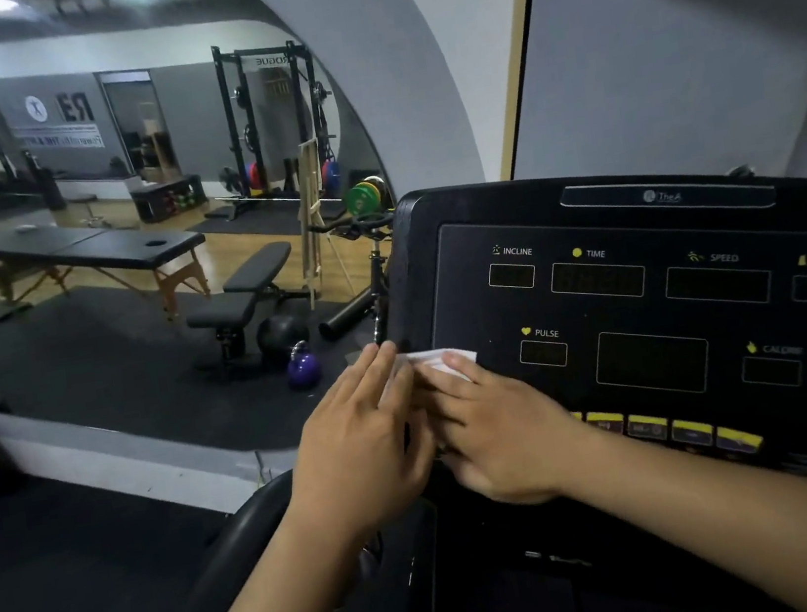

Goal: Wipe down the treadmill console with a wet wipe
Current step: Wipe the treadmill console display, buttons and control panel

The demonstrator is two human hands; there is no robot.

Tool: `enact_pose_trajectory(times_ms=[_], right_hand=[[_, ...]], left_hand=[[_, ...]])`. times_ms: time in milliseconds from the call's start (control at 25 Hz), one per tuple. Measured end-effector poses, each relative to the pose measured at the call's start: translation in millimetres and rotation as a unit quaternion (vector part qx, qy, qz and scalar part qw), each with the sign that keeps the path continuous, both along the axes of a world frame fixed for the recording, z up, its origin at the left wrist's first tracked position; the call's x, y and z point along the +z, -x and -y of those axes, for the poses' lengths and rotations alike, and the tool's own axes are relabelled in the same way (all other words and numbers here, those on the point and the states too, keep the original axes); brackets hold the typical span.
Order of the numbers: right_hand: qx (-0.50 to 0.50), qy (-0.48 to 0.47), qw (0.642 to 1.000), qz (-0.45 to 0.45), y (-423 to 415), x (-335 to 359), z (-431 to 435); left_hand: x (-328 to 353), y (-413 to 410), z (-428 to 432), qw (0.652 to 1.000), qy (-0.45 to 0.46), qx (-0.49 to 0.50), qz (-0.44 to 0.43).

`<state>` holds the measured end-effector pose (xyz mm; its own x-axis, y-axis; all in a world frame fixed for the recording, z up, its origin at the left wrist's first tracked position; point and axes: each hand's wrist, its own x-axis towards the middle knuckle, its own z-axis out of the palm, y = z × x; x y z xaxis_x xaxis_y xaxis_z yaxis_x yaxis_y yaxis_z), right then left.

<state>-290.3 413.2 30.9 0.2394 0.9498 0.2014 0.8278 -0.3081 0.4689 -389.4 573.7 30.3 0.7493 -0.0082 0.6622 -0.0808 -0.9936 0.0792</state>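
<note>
A black weight bench (244, 297) stands on dark matting. Behind it to the left is a black massage table (87, 249) with wooden legs. Just right of the bench lie a black ball (281, 333), 1 purple kettlebell (302, 366) and a black roller (343, 317). Far behind it stands a squat rack (271, 117)

Both bare forearms are stretching in from the lower edge and converging, the left hand (359, 447) lying back-up with fingers nearly straight and close together, the right hand (503, 439) angling toward it, its extended fingers resting on the wet wipe (449, 354) between them.
</note>
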Motion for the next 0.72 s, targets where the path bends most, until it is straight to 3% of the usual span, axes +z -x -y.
enact_pose_trajectory(times_ms=[80,160,280,440,520,720], right_hand=[[-0.016,-0.015,0.999,0.024,-16,17,10],[-0.09,-0.087,0.991,0.045,-38,54,11],[-0.132,-0.151,0.979,0.026,-43,73,8],[-0.042,-0.047,0.998,0.006,-3,4,36],[-0.02,-0.013,0.999,0.024,-16,13,55],[-0.142,-0.177,0.973,0.035,-58,84,61]], left_hand=[[-7,-2,4,1.0,-0.008,-0.008,-0.005],[-8,-7,10,1.0,-0.016,-0.01,-0.009],[-4,-17,22,0.999,-0.024,-0.017,-0.014],[-10,-20,26,0.999,-0.026,-0.037,-0.012],[-11,-20,25,0.999,0.004,-0.024,-0.024],[-3,-28,35,0.999,0.001,-0.034,0.015]])
